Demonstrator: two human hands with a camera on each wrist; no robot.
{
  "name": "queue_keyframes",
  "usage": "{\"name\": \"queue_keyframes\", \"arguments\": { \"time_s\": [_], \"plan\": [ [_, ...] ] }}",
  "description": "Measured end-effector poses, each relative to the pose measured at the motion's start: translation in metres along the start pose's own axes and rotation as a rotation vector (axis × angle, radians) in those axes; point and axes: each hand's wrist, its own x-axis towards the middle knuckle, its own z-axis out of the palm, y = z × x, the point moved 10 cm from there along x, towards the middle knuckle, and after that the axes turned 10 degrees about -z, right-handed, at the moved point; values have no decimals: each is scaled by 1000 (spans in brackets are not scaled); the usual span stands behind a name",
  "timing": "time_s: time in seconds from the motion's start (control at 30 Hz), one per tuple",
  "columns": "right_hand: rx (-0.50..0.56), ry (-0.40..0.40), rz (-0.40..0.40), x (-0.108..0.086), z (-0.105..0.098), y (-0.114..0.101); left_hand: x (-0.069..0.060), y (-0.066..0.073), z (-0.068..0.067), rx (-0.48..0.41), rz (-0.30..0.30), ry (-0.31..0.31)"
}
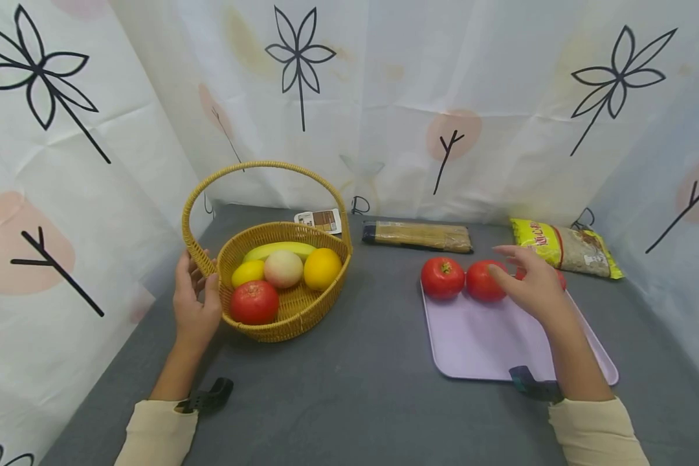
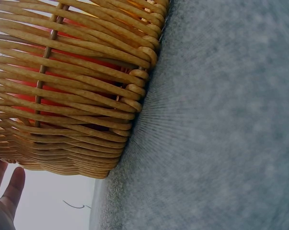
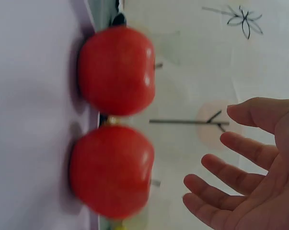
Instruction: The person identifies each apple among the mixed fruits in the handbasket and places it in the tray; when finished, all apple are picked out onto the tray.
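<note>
A wicker basket [image 1: 303, 323] with a tall arched handle stands on the left, holding a banana [image 1: 279, 250], a lemon [image 1: 248, 274], a peach [image 1: 283, 269], an orange [image 1: 322, 269] and a red fruit [image 1: 254, 302]. My left hand [image 1: 197, 304] rests at its left side by the handle's foot, fingers loosely bent; whether it bears on the rim I cannot tell. On the right, my right hand [image 1: 530, 285] hovers with spread fingers over red apples along the back of a lilac tray [image 1: 483, 349]. Two apples [image 3: 118, 72] show fully; a third [image 1: 561, 279] is mostly hidden behind the hand.
Behind the tray lie a long pack of noodles [image 1: 419, 236] and a yellow, partly clear bag [image 1: 571, 249]. A small brown-and-white packet [image 1: 320, 221] is behind the basket. Printed white cloth [image 1: 384, 84] encloses the grey table [image 1: 349, 401] at back and sides.
</note>
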Motion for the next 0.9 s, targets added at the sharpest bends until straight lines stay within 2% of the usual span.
{"name": "queue_keyframes", "arguments": {
  "time_s": [0.27, 0.5, 0.77, 0.9],
  "plan": [
    [73, -92, -169, 14, 41, -58, 0, -2, -1, 1, -15, -3],
    [122, -154, -320, 24, 89, -105, 0, 0, 0, -2, 11, -5],
    [132, -270, -520, 14, 151, -168, 0, -2, 2, -12, 2, -16],
    [130, -277, -622, 10, 172, -195, 0, -3, 0, -12, 5, -7]
  ]
}}
